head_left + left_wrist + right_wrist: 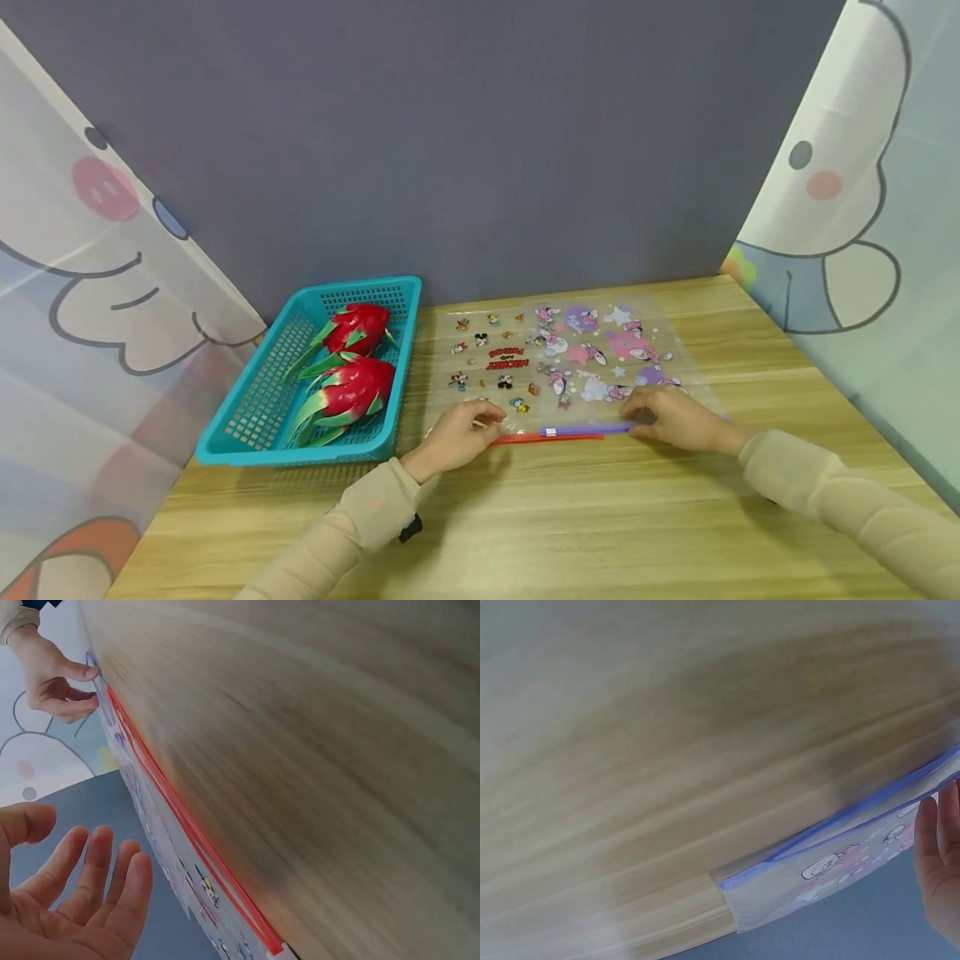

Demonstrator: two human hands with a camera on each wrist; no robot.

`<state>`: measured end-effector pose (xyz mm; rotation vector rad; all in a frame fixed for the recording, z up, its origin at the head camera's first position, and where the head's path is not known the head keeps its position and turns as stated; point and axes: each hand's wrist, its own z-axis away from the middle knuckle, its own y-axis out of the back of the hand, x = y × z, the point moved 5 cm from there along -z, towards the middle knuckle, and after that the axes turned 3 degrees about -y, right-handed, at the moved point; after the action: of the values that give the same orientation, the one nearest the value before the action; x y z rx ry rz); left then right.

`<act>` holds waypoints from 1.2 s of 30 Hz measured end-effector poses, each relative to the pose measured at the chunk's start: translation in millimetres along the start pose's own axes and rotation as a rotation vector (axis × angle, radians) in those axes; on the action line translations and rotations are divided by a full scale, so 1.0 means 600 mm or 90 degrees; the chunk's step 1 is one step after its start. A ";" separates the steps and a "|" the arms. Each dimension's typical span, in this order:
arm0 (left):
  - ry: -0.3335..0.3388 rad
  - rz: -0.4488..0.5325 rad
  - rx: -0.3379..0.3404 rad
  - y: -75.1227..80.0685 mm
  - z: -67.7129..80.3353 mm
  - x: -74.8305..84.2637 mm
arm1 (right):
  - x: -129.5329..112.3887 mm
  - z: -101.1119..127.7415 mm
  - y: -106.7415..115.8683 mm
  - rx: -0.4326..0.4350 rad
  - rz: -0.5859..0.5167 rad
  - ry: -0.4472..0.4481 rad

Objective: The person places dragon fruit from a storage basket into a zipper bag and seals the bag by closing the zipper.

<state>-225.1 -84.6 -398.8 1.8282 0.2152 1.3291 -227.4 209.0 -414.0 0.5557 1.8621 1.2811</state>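
Two clear zip bags lie side by side, partly overlapping. The left zip bag (507,358) has small cartoon prints and a red zip strip (517,438); the right zip bag (592,354) has pink and purple prints, a purple zip strip (618,428) and a white slider (551,432). My left hand (453,437) is over the left bag's near corner, its fingers loosely spread with nothing between them in the left wrist view. My right hand (675,417) is at the purple strip, fingertips right at it and thumb apart from the fingers.
A blue perforated basket (408,358) stands left of the bags, holding two red dragon fruits, one farther back (358,327) and one nearer (363,392). A grey panel (450,150) rises behind the wooden table (562,517). Cartoon-printed curtains (847,200) hang at both sides.
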 end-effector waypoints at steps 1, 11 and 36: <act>0.001 0.000 0.000 0.000 0.000 0.000 | 0.000 0.000 0.001 0.003 0.003 0.001; -0.009 -0.006 -0.010 -0.003 0.004 0.001 | 0.002 -0.003 0.007 0.014 -0.015 0.022; 0.034 0.057 0.028 0.002 -0.019 0.010 | -0.019 -0.041 0.045 0.165 -0.104 -0.030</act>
<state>-232.9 -75.9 -392.6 1.8591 0.1946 1.4475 -242.5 197.5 -380.6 0.5506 2.0030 0.9210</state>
